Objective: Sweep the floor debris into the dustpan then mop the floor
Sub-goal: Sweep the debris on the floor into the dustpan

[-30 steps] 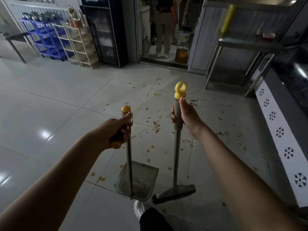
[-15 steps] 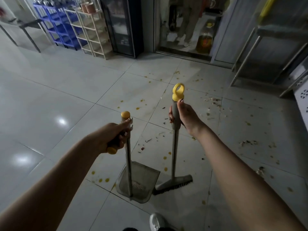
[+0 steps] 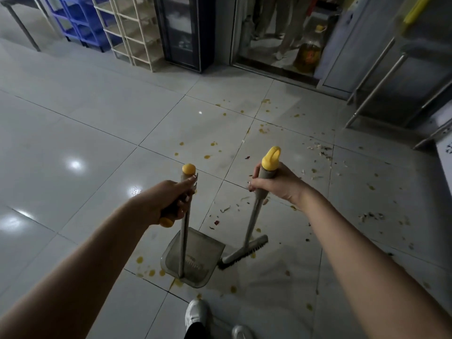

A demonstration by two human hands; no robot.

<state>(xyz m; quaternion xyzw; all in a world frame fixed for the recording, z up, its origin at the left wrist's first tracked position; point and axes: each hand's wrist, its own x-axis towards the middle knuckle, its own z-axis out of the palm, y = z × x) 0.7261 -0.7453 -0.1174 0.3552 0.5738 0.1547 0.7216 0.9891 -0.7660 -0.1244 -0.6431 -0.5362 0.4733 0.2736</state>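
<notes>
Floor (image 3: 73, 123): one, pale glossy square tiles, carrying everything listed. Storage racks: two along the floor's far edge, one blue (image 3: 78, 18), one cream (image 3: 132, 28), with one dark glass-fronted cabinet (image 3: 182, 30) just beside the cream one. Dustpan (image 3: 203, 255): one, long-handled, grey, its shaft near upright and its pan down at the tiles at the near middle of the floor, a little litter inside. Broom (image 3: 252, 216): one, grey shaft tilted with its top leaning right, yellow loop on top, bristle head on the floor just beside the dustpan's right corner. Hands: two. Left hand (image 3: 168, 199): fingers wrapped tight round the dustpan's side grip below the yellow cap. Right hand (image 3: 276, 183): fingers and thumb curled round the broom's grey grip, directly under the yellow loop. Shoes: two, white, at the floor's near edge, one (image 3: 195, 314) ahead of the other (image 3: 241, 332). Debris (image 3: 320, 149): many small scraps and crumbs, too many to count, thickest toward the floor's right side. Yellow spots (image 3: 207, 157): numerous, scattered around and beyond the dustpan.
</notes>
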